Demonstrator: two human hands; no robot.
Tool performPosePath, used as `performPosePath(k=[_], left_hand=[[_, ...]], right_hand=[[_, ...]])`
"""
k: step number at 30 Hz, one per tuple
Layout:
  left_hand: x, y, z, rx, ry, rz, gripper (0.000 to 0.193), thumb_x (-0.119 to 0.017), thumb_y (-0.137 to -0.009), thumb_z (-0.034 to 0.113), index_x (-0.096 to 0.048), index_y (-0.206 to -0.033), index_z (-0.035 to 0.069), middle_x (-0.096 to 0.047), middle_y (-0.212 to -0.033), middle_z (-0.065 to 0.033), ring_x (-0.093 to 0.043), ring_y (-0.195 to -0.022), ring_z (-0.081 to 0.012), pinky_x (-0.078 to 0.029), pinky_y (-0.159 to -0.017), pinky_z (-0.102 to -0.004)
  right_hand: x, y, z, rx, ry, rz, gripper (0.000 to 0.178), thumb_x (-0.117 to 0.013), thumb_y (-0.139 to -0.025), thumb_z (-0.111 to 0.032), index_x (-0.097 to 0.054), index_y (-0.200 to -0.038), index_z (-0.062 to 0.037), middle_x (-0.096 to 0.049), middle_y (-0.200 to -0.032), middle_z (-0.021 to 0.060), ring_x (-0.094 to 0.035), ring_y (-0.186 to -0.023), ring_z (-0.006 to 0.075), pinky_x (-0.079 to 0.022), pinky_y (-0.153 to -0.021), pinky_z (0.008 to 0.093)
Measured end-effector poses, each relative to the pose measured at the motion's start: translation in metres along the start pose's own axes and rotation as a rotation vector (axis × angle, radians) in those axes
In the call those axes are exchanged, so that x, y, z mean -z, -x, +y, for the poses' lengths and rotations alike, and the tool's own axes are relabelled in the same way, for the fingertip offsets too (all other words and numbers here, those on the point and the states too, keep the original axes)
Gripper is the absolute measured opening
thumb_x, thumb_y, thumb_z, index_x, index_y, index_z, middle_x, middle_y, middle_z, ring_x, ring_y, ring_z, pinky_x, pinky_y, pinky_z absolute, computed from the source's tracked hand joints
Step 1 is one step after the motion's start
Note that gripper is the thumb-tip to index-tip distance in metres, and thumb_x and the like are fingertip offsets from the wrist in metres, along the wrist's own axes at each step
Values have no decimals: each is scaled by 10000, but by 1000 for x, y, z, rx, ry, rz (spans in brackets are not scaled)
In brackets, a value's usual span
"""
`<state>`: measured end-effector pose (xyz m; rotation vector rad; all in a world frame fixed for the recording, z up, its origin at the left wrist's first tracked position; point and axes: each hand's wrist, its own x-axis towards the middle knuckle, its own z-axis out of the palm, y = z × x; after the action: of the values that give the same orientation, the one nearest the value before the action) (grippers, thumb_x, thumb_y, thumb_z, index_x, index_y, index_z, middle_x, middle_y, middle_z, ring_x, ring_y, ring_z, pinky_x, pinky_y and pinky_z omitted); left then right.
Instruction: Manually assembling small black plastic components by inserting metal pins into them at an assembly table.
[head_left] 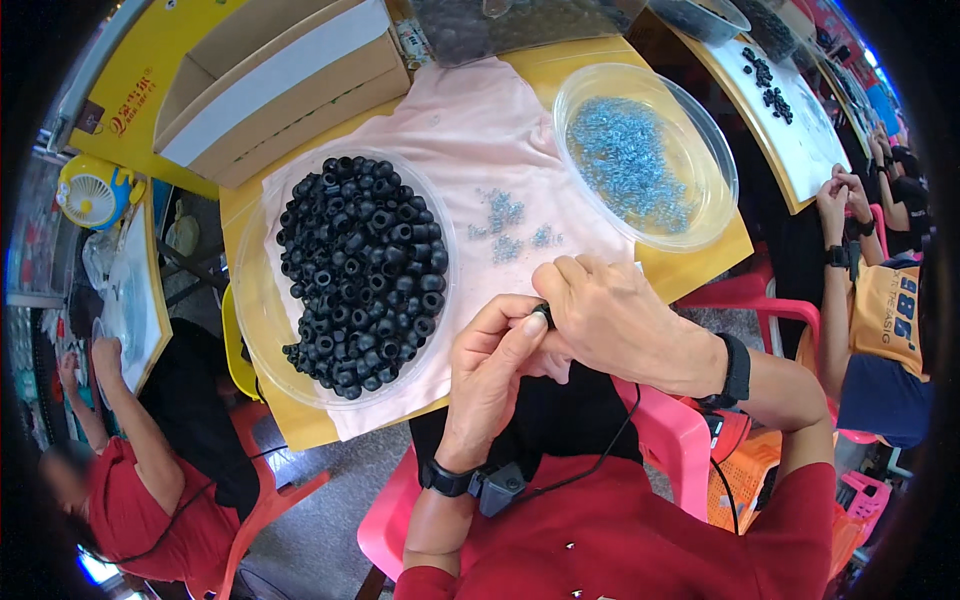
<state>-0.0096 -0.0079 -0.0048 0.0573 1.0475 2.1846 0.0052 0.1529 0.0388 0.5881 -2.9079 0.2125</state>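
My left hand (497,352) pinches a small black rounded cap-like piece (543,313) between thumb and fingers. Curled over it from the right, my right hand (622,325) has its fingers closed at the piece; whatever they grip is hidden. To the left stands a round clear tub (262,335) holding many hollow black pieces (362,265), most with a round opening. A second clear tub (705,140) at the upper right holds tiny light-blue transparent pieces (622,150). Loose clear-blue bits (503,210) lie in small clusters on the pink cloth (450,125), just beyond my hands.
A cardboard box (290,100) and a clear bin of dark pieces (500,30) stand along the far side of the yellow table (705,262). Co-workers sit at left and right. Cables run by my wrists, and a pink chair (685,440) is beside me.
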Motion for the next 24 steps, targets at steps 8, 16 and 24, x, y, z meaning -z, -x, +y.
performPosePath(k=[8,16,24], left_hand=[[7,3,-3,-19,-19,-65,177,-502,-1009,147,-569,-1080,-1,-664,-890,-78,-655,-747,-120,-538,-666,-232],[6,4,-4,-78,-7,-60,165,-518,-994,155,-572,-1054,11,-676,-851,-107,-668,-705,-167,-555,-645,-273],[1,4,-4,-150,7,-36,161,-510,-982,148,-577,-1028,9,-678,-845,-128,-673,-660,-201,-570,-611,-294]], right_hand=[[0,2,-7,0,-159,-21,303,-728,-699,-180,-526,-822,9,-596,-696,147,-655,-635,295,-528,-546,360],[2,3,-9,-57,-339,-49,275,-667,-806,-211,-494,-841,-1,-630,-698,167,-667,-646,329,-522,-557,398],[0,4,-9,-110,-442,162,218,-637,-813,-212,-521,-866,-35,-645,-686,152,-673,-671,322,-505,-565,409]])
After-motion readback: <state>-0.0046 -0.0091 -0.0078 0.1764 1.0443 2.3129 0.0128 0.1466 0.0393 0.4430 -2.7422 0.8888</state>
